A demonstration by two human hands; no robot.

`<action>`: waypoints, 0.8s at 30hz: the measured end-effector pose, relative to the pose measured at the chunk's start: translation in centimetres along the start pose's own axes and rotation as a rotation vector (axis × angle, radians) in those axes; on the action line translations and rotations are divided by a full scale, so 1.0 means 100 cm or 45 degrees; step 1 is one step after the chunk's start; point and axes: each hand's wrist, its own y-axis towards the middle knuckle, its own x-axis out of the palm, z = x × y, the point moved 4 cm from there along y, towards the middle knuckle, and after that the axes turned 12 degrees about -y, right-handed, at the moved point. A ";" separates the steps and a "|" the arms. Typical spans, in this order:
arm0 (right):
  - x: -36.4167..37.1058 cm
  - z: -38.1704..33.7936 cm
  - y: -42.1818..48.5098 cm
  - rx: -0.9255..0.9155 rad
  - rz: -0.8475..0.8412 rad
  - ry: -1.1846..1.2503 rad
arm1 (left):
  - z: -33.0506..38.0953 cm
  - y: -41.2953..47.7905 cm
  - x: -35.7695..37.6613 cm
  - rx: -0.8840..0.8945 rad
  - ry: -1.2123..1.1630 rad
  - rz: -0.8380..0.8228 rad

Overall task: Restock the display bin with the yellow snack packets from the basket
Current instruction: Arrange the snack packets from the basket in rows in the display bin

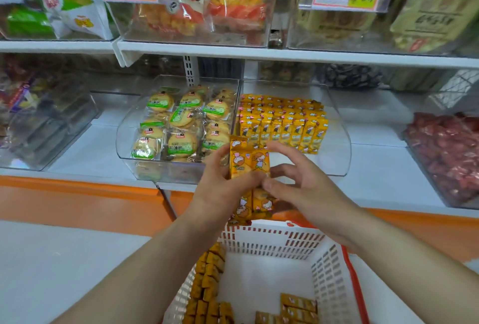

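My left hand (220, 189) grips a stack of yellow snack packets (248, 163) held upright in front of the shelf. My right hand (300, 181) touches the stack's right side, thumb against the packets and fingers spread above them. Behind the hands, the clear display bin (337, 142) holds rows of the same yellow packets (282, 124) standing on end, with bare floor at its front. Below, the white basket (274, 243) contains more yellow packets (207, 287) along its left side and a few at the bottom right (298, 305).
A clear bin of green-labelled biscuits (181, 124) sits left of the display bin. Red sweets (448, 155) fill a bin at the right. An upper shelf (233, 51) carries more bins with price tags. An orange band (77, 202) runs under the shelf edge.
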 end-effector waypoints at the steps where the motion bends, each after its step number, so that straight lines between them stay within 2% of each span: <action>1: -0.003 0.001 -0.001 -0.008 -0.008 -0.002 | -0.002 -0.001 0.003 -0.019 -0.003 -0.015; 5: -0.017 0.007 -0.005 -0.006 -0.048 0.048 | -0.003 0.000 0.008 -0.085 0.010 -0.026; 11: -0.035 0.023 0.003 0.037 0.090 0.080 | 0.001 0.010 0.005 -0.100 0.013 0.009; 15: -0.046 0.020 0.014 -0.039 0.234 0.117 | 0.006 0.014 -0.002 -0.054 0.053 0.006; 20: -0.066 0.003 0.052 -0.199 0.617 -0.306 | 0.013 0.017 -0.014 0.014 0.102 0.088; 24: -0.072 0.008 0.110 -0.147 0.682 -0.688 | 0.019 0.019 -0.022 0.038 0.119 0.140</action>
